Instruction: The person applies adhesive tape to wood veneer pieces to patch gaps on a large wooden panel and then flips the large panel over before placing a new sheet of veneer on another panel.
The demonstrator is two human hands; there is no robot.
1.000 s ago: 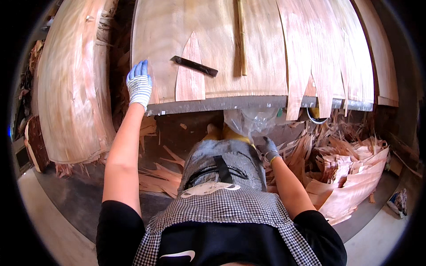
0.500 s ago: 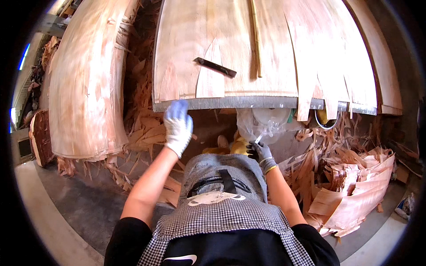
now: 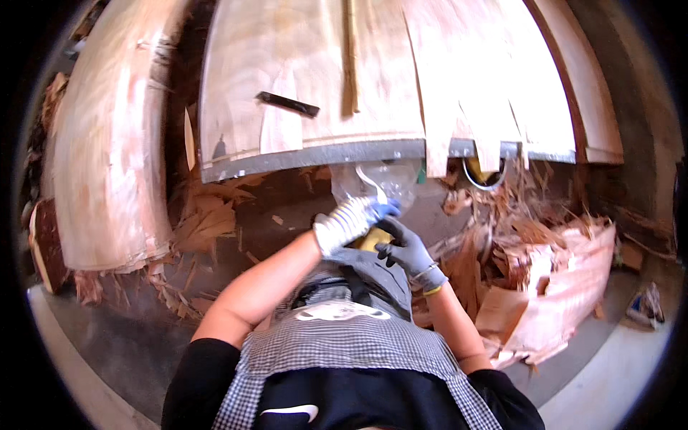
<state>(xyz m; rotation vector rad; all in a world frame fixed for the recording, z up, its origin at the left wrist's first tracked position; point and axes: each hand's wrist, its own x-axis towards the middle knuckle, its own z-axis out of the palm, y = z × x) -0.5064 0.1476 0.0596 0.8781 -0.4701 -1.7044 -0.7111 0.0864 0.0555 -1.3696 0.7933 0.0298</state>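
My left hand (image 3: 351,221), in a white glove with blue fingertips, is closed at the lower end of a curved, thin white strip (image 3: 373,180). That strip stands up in front of a clear plastic bag (image 3: 405,179) hanging below the table edge. Close beside it is my right hand (image 3: 407,251), in a grey glove with dark fingertips, its fingers bent but apart with nothing visible in them. A black, narrow tool (image 3: 288,104) lies on the pale wood veneer sheets (image 3: 322,43), left of a long yellowish stick (image 3: 350,64).
A grey metal edge (image 3: 308,154) runs along the table front, with veneer strips overhanging it. A round-rimmed container (image 3: 486,185) hangs beneath on the right. Veneer stacks stand at left (image 3: 107,158) and far right. A scrap bundle (image 3: 548,287) lies right, among loose shavings.
My left hand has come from the table's edge rightward and down to the white strip, which was in my right hand. My right hand now has its fingers apart. The view has shifted right.
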